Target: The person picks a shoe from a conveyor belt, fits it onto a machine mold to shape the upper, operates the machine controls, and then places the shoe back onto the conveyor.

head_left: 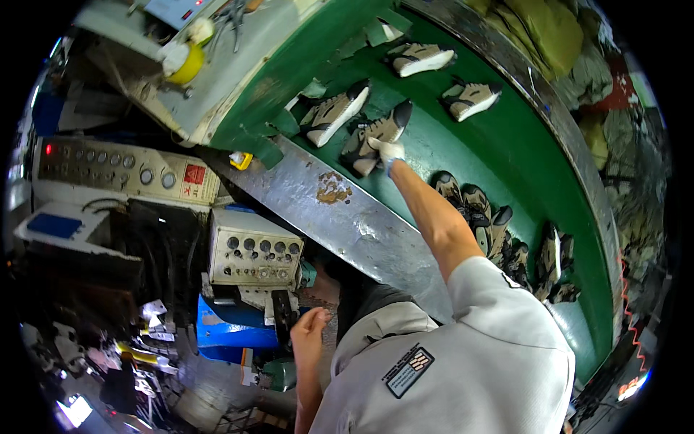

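My right hand, in a pale glove or finger covering, reaches far forward over the green conveyor belt. Its fingers grip the side of a beige and black shoe, whose dark toe points away to the right. Just left of that one lies another beige shoe with a white sole. My left hand hangs low beside the machine's control box, bare, its fingers curled together, with nothing visible in them.
Two more shoes, one a beige shoe, lie farther along the belt. Several dark shoes cluster near my right arm. A worn metal ledge edges the belt. Control boxes with knobs, including a small box, stand at left.
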The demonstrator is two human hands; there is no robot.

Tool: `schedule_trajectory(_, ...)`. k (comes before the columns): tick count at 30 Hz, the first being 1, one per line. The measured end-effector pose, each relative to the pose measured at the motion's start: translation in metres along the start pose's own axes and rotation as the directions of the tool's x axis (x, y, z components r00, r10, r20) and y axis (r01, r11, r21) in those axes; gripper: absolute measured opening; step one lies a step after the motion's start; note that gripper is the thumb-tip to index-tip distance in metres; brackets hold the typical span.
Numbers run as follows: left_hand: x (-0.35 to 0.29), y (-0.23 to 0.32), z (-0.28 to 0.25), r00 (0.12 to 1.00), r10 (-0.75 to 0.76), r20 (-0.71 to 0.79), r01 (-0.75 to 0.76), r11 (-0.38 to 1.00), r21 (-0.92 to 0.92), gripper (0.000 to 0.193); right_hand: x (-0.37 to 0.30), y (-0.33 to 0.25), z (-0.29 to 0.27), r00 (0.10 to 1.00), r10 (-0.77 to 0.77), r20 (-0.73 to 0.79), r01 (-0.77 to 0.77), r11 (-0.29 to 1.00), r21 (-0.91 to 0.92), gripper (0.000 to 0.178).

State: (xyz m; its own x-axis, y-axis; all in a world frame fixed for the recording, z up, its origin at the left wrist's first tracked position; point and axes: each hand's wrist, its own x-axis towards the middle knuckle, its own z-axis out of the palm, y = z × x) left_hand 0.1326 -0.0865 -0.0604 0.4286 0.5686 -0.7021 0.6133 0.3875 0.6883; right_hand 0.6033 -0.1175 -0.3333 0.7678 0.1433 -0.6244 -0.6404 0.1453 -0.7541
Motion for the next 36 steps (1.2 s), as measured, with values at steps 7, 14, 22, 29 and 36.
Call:
schedule_trajectory(7, 0.015, 0.070, -0.077, 0.961, 0.231, -0.152, -0.245, 0.966, -0.085, 0.027, -0.230, -0.049, 0.000, 0.516, 0.123, 0.848, -0.421, 0.899, 0.125, 0.070)
schedule_trajectory(14, 0.018, 0.110, -0.158, 0.917, 0.355, -0.182, -0.394, 0.873, -0.287, 0.054, -0.375, 0.031, 0.096, 0.313, -0.037, 0.949, 0.656, 0.731, -0.188, 0.039)
schedule_trajectory(22, -0.035, 0.029, -0.265, 0.872, 0.128, -0.473, -0.409, 0.723, -0.557, 0.013, -0.473, 0.082, 0.178, 0.195, 0.604, 0.773, -0.548, 0.721, -0.425, 0.042)
schedule_trajectory(29, -0.053, -0.027, -0.304, 0.713, 0.009, -0.701, -0.575, 0.580, -0.577, 0.034, -0.551, 0.104, 0.241, 0.159, 0.603, 0.782, -0.386, 0.767, -0.513, 0.040)
schedule_trajectory(36, -0.057, -0.036, -0.334, 0.570, -0.016, -0.822, -0.739, 0.427, -0.521, 0.040, -0.571, 0.147, 0.290, 0.063, 0.493, 0.868, -0.330, 0.831, -0.448, 0.056)
